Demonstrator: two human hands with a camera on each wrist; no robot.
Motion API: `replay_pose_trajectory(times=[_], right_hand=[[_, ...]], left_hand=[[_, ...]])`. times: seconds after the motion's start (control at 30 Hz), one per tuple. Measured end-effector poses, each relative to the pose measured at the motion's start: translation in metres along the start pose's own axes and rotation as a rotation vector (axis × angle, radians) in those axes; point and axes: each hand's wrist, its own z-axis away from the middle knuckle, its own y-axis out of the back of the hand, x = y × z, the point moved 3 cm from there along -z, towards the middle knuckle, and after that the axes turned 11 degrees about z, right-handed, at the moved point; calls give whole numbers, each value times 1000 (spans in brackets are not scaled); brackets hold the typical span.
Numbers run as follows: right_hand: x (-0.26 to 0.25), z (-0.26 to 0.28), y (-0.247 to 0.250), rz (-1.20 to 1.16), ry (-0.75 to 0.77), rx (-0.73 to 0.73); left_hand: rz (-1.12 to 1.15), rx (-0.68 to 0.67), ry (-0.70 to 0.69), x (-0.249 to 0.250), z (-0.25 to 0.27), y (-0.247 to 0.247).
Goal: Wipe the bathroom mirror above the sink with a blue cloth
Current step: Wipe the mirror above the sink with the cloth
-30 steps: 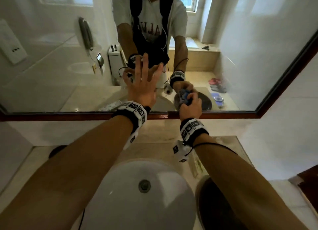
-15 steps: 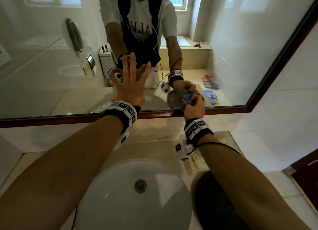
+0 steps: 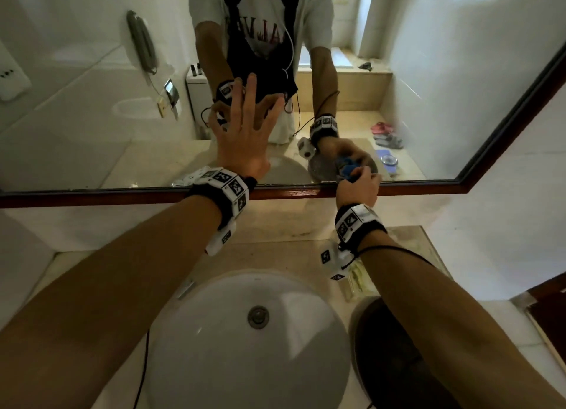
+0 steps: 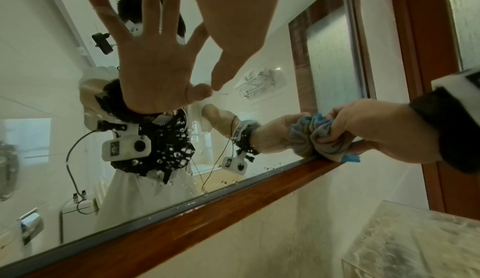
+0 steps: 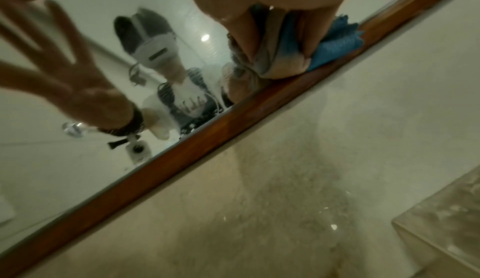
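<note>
Two hands (image 3: 245,145) (one spread, one gripping), one blue cloth (image 4: 322,136), one mirror (image 3: 92,117), one sink (image 3: 214,362)

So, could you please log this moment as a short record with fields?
left hand: open, fingers spread, flat on the mirror
right hand: grips the bunched blue cloth
cloth position: at the glass's lower edge, touching the wooden frame
glass: droplets near the bottom edge
below: white sink
</note>
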Motion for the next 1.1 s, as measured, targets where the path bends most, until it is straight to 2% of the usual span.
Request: replay_pose_trajectory(times=[0.17, 0.33, 0.53, 0.7, 0.97, 1.1], right_hand=[[-38, 46, -43, 48, 128, -111], [-82, 100, -91, 40, 247, -208], [-75, 95, -89, -10, 263, -221], [-57, 70, -73, -124, 124, -275], [10, 17, -26, -271, -218, -115], [15, -1, -9, -294, -241, -74]], left_hand=[[13, 39, -30, -11, 7, -2], [-16, -47, -63, -30, 10, -6], [11, -106, -71, -27, 13, 3], [-33, -111, -77, -32, 13, 2], [-77, -86, -66, -27, 17, 0], [-78, -83, -40, -25, 17, -3]])
